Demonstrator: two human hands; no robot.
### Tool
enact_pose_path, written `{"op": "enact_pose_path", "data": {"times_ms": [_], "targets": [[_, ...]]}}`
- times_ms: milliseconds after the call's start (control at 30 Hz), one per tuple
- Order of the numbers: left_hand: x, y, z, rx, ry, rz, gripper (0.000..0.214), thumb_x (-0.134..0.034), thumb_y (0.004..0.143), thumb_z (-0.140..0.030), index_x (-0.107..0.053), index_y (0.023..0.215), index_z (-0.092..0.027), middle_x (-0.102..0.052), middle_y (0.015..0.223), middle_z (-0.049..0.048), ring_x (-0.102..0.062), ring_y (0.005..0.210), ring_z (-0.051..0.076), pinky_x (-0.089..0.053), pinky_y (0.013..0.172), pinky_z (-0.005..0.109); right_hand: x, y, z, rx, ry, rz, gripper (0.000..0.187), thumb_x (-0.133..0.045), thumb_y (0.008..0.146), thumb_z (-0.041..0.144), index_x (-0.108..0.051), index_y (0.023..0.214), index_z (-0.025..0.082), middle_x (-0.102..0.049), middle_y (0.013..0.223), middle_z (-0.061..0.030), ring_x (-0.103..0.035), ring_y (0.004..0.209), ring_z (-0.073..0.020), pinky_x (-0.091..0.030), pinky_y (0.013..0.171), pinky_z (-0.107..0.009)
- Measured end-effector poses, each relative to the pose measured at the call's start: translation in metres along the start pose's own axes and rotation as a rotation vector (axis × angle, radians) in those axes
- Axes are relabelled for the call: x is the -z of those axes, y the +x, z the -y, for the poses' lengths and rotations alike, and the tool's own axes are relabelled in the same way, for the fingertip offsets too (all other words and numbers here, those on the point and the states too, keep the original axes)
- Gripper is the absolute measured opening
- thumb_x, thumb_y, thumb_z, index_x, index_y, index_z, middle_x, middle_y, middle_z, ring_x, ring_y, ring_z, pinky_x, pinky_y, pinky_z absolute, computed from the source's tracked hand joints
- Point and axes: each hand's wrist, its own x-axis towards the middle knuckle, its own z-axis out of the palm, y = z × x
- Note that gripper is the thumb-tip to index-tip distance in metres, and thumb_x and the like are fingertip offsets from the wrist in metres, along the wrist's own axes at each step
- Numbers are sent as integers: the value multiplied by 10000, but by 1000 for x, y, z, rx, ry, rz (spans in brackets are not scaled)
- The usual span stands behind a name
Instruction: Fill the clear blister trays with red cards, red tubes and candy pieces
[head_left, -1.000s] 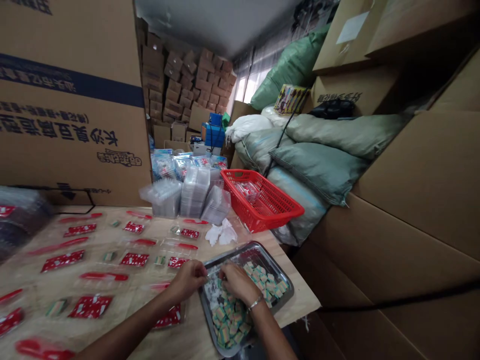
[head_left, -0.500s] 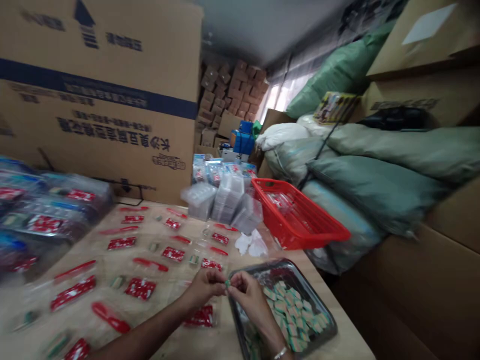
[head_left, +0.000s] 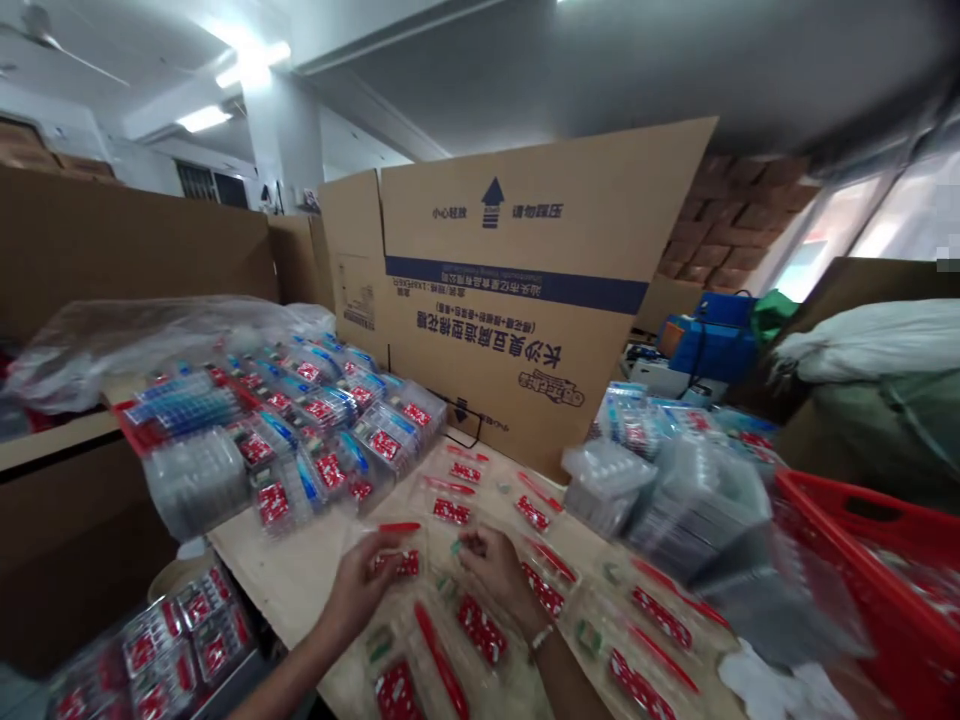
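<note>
Right fingertips (head_left: 471,541) are pinched together at a small green piece (head_left: 455,547) between the 2 hands, though blur hides whether they grip it. Left fingers (head_left: 391,547) curl separately, just above a red-printed clear blister pack (head_left: 403,564) on a wooden table (head_left: 285,560). The view has swung left since the earlier frame, bringing stacked packs (head_left: 322,440) in.

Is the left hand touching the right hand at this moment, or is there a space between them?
Apart. The head view shows the left hand and the right hand with a plain gap between their fingertips.
</note>
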Motion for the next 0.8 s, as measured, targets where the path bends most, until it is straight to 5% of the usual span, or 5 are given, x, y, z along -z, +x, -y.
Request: {"op": "enact_pose_path", "data": {"times_ms": [67, 133, 267, 800], "targets": [[33, 1, 29, -100, 200, -178, 295, -561, 721, -427, -652, 902, -212, -666, 1021, 99, -579, 1003, 265, -448, 919, 410, -19, 44, -1, 12, -65, -28, 185, -525, 663, 84, -636, 798, 143, -696, 799, -55, -638, 751, -175, -481, 674, -249], [51, 0, 56, -131, 301, -234, 327, -563, 728, -432, -634, 961, -214, -654, 1066, 95, -581, 1036, 266, -459, 937, 421, -39, 81, 0, 15, -107, -24, 176, -539, 650, 55, -637, 766, 143, -694, 773, -44, -628, 723, -162, -470, 658, -237], [54, 0, 92, -131, 323, -227, 373, -549, 743, -456, -615, 1012, -207, -691, 977, 69, -651, 912, 250, -543, 824, 400, -72, 125, 0, 1, -217, 13, 172, -571, 620, -2, -650, 693, 132, -696, 726, -45, -618, 695, -152, -451, 642, -227], [51, 4, 99, -139, 331, -250, 406, -560, 735, -446, -597, 1060, -206, -713, 904, 58, -674, 841, 244, -568, 745, 390, -82, 130, 3, -50, -615, 156, 173, -570, 685, 49, -712, 736, 133, -725, 788, -81, -641, 726, -169, -392, 589, -214]]}}
